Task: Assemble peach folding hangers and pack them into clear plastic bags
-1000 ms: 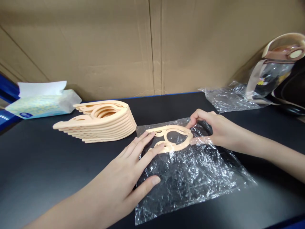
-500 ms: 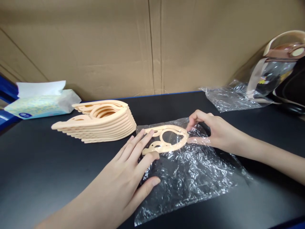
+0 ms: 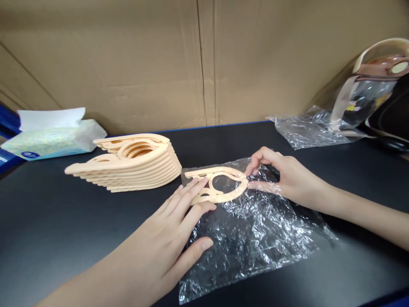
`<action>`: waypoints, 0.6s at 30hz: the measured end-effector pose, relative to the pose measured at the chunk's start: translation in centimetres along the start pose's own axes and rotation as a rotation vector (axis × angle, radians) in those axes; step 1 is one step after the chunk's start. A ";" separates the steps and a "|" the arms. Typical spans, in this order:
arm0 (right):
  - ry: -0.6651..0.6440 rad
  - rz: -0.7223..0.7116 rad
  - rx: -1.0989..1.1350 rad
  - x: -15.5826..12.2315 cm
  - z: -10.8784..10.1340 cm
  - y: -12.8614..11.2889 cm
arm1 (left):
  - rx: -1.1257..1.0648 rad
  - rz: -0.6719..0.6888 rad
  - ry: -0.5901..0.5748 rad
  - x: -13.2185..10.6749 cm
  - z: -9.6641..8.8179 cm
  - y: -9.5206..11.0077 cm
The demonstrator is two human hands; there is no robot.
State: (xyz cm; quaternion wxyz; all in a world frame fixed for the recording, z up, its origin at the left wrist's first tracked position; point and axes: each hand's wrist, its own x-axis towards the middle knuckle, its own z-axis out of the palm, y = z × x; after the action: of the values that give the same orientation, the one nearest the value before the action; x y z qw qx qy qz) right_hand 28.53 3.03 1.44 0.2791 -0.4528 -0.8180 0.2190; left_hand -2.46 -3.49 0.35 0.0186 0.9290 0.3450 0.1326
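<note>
A peach-coloured folding hanger (image 3: 231, 196), folded up, lies at the middle of the table with a clear plastic bag (image 3: 243, 243) around and beneath it. Whether the hanger is wholly inside the bag I cannot tell. My left hand (image 3: 172, 230) rests with fingers stretched out over the hanger's left end and the bag, hiding part of both. At the rounded right end, the thumb and forefinger of my right hand (image 3: 281, 175) pinch the hanger, with film bunched near the fingers. Left of it stands a neat stack of similar folded hangers (image 3: 143, 168).
A tissue pack (image 3: 54, 136) sits at the back left. Another clear plastic bag (image 3: 303, 130) lies at the back right, near a transparent bottle (image 3: 367, 98) with a strap. Behind the black table (image 3: 79, 238) rises a cardboard wall (image 3: 143, 64).
The hanger has shifted slightly left under my left hand, and my right fingertips have moved left with it. The bag stays nearly in place.
</note>
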 end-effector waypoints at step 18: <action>0.101 -0.018 -0.078 0.0 -1.3 -0.1 | 0.232 0.118 0.030 1.0 -2.7 0.2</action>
State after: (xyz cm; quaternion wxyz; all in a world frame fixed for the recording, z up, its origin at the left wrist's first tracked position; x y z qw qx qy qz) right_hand 29.29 3.15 2.52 0.3042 -0.4662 -0.8149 0.1613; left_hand -2.28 -3.11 3.23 -0.1019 0.9416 0.3028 0.1064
